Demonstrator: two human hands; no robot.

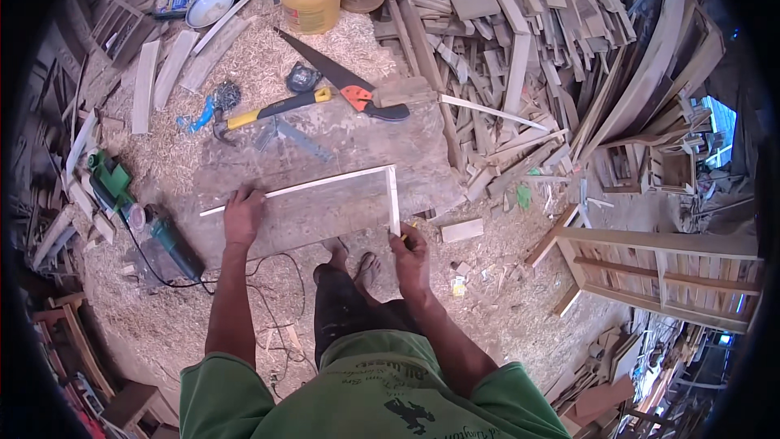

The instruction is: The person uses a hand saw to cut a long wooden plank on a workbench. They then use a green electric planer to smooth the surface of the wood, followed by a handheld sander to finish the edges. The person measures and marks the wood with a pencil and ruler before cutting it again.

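My left hand [244, 215] is closed over a long thin pale wooden strip [329, 184] lying across the worn wooden workbench [317, 223]. At its right end the strip meets a shorter pale strip [393, 199], forming a corner; I cannot tell whether they are joined. The shorter strip points toward me, and my right hand [412, 254] grips its near end at the bench's front edge. Something small and yellow [409, 232] shows by the right fingers, its kind unclear. Beyond the strips lie a metal square [302, 140], a claw hammer [276, 108] and a handsaw [345, 81].
A green power tool [175, 248] with a black cord sits left of the bench. Yellow tubs [310, 4] and a white bowl [210, 8] stand at the back. Scrap wood [504, 57] is heaped at the far right. A wooden frame [658, 268] stands at right.
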